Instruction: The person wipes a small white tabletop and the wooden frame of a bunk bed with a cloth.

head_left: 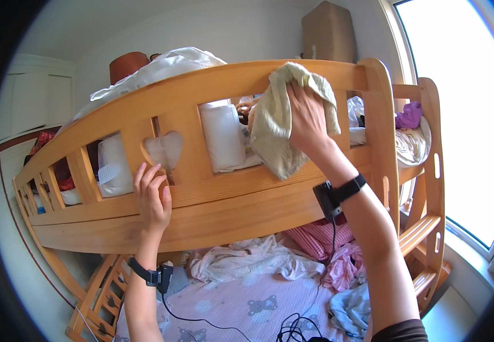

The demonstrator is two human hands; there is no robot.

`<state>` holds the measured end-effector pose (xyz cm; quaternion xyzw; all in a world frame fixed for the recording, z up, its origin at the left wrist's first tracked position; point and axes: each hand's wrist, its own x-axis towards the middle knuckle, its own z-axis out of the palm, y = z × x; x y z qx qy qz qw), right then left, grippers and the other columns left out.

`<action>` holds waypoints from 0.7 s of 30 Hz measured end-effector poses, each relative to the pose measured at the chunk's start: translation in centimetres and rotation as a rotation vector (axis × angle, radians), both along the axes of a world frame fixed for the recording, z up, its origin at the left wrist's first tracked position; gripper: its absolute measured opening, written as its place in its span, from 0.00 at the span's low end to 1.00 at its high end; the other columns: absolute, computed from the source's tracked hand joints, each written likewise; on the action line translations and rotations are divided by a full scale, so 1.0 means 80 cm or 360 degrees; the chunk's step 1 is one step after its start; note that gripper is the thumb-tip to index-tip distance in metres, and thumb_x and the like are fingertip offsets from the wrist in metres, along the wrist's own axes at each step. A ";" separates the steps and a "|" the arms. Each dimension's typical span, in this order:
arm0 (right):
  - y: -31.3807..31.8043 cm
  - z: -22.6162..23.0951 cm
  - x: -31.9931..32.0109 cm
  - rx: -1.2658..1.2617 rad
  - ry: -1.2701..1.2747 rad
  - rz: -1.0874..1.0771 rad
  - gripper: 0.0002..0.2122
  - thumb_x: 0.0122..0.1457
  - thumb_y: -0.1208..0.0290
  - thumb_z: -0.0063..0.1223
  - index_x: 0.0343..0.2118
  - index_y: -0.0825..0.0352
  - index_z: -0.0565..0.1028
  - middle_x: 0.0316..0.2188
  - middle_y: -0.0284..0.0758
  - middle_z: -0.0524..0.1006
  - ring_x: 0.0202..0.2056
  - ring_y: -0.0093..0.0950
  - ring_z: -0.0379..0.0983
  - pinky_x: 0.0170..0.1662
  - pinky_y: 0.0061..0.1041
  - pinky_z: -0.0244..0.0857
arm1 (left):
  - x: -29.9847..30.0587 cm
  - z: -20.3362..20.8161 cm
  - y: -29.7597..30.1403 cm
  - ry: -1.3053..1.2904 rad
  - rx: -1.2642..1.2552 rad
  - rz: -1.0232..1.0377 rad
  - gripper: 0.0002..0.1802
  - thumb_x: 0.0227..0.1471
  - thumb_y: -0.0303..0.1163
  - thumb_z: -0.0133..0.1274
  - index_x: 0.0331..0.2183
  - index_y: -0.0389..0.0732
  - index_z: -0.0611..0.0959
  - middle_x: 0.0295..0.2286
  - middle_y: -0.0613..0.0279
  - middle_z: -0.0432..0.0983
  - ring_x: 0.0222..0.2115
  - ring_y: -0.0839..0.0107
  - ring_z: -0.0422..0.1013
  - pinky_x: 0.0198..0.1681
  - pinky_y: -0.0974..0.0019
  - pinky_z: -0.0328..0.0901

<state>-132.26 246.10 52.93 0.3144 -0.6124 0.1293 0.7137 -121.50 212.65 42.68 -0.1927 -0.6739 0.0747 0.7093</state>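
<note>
My right hand (pixel 307 117) holds a pale green-beige cloth (pixel 275 128) against the top rail of a wooden bunk bed guard (pixel 224 76). The cloth drapes over the rail's front and hangs down across the slats. Part of my fingers is hidden in its folds. Lower and to the left, my left hand (pixel 153 196) is raised just below the heart-shaped cutout (pixel 164 149), fingers loosely apart and holding nothing. Its fingertips are at the lower edge of the guard; whether they touch the wood I cannot tell.
Behind the guard, white bedding (pixel 161 71) and bagged things pile on the upper bunk. Clothes (pixel 252 259) lie on the lower bunk's patterned sheet (pixel 230 302). A wooden ladder (pixel 420 233) stands right, beside a bright window (pixel 464 114). Black cables (pixel 295 328) trail from my wrist straps.
</note>
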 end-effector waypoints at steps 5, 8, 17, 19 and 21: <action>0.000 -0.012 0.018 0.0065 -0.0223 0.0016 0.30 0.45 0.61 0.56 0.51 0.71 0.62 0.46 0.46 0.65 0.47 0.42 0.62 0.47 0.41 0.58 | 0.007 0.002 -0.002 -0.0010 -0.0011 0.0051 0.11 0.49 0.26 0.46 0.38 0.39 0.71 0.46 0.53 0.67 0.52 0.48 0.57 0.55 0.49 0.52; 0.003 -0.009 0.011 0.0076 -0.0179 -0.0043 0.31 0.46 0.60 0.55 0.52 0.72 0.60 0.48 0.48 0.64 0.50 0.44 0.61 0.50 0.40 0.56 | 0.004 0.000 -0.004 -0.0014 -0.0006 0.0042 0.11 0.49 0.27 0.45 0.38 0.39 0.71 0.46 0.54 0.67 0.52 0.49 0.57 0.55 0.48 0.52; 0.002 -0.043 -0.003 -0.0010 -0.0130 -0.0223 0.27 0.46 0.67 0.52 0.49 0.74 0.63 0.42 0.49 0.69 0.45 0.43 0.66 0.48 0.40 0.57 | 0.006 0.001 -0.007 -0.0026 -0.0012 0.0037 0.11 0.50 0.27 0.45 0.38 0.39 0.71 0.46 0.53 0.67 0.52 0.49 0.57 0.55 0.48 0.52; 0.006 -0.034 -0.002 -0.0055 -0.0132 -0.0145 0.28 0.47 0.68 0.50 0.52 0.76 0.61 0.44 0.51 0.68 0.47 0.44 0.65 0.50 0.39 0.56 | 0.006 0.001 -0.006 -0.0033 -0.0021 0.0026 0.10 0.50 0.27 0.44 0.38 0.39 0.71 0.46 0.53 0.67 0.52 0.48 0.57 0.55 0.48 0.52; 0.015 -0.010 -0.021 -0.0126 -0.0057 -0.0047 0.25 0.51 0.68 0.46 0.52 0.75 0.61 0.44 0.51 0.68 0.44 0.44 0.66 0.47 0.40 0.57 | 0.005 0.000 -0.006 -0.0027 -0.0008 0.0021 0.10 0.51 0.28 0.44 0.38 0.38 0.71 0.45 0.53 0.67 0.52 0.48 0.57 0.55 0.49 0.52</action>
